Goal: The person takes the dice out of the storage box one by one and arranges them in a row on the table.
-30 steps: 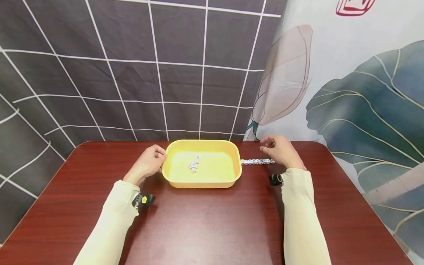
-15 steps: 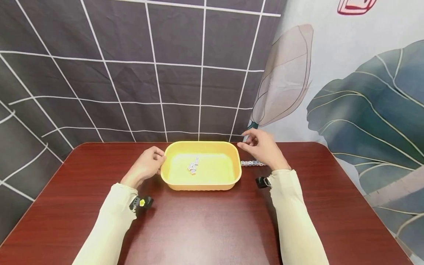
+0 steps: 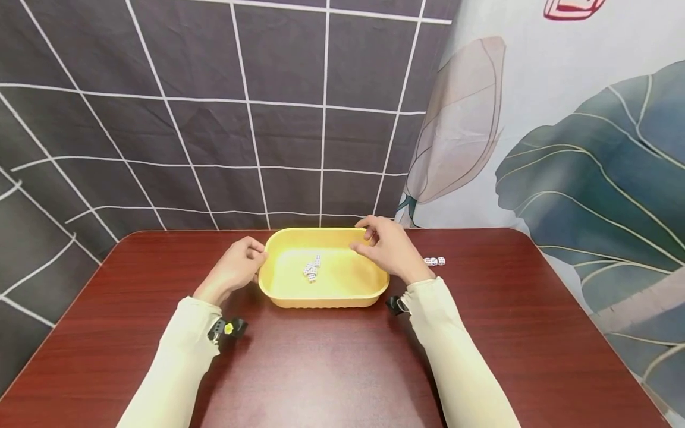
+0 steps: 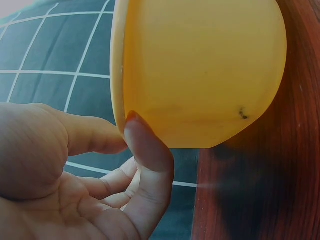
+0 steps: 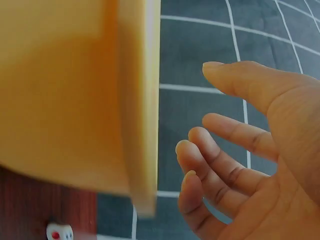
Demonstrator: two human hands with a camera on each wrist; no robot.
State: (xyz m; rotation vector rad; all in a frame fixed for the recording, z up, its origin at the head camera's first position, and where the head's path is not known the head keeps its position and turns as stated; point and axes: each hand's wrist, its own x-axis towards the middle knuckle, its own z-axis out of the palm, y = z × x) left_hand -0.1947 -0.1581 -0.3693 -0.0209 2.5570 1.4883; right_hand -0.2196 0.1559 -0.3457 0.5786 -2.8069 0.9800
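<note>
A yellow plastic basin point(image 3: 326, 301) stands near the far edge of the table. My left hand point(image 3: 235, 266) pinches its left rim; in the left wrist view the thumb and forefinger meet at the corner of the basin's wall point(image 4: 210, 75). Several small white dice point(image 3: 311, 269) lie in a loose cluster on the basin's floor, left of the middle. Over the basin's right end hovers my right hand point(image 3: 393, 249), its fingers loosely bent and parted from the thumb. In the right wrist view nothing sits between those fingers.
A row of white dice point(image 3: 434, 261) lies on the dark red table point(image 3: 321, 356) to the right of the basin, partly hidden behind the right hand. Behind the table hangs a grey gridded cloth point(image 3: 289, 137), with a leaf-patterned one point(image 3: 578, 172) at right.
My right hand has moved left, from above the row of dice to over the basin's right end. The left hand keeps its hold on the rim, and the basin stays nearly in place.
</note>
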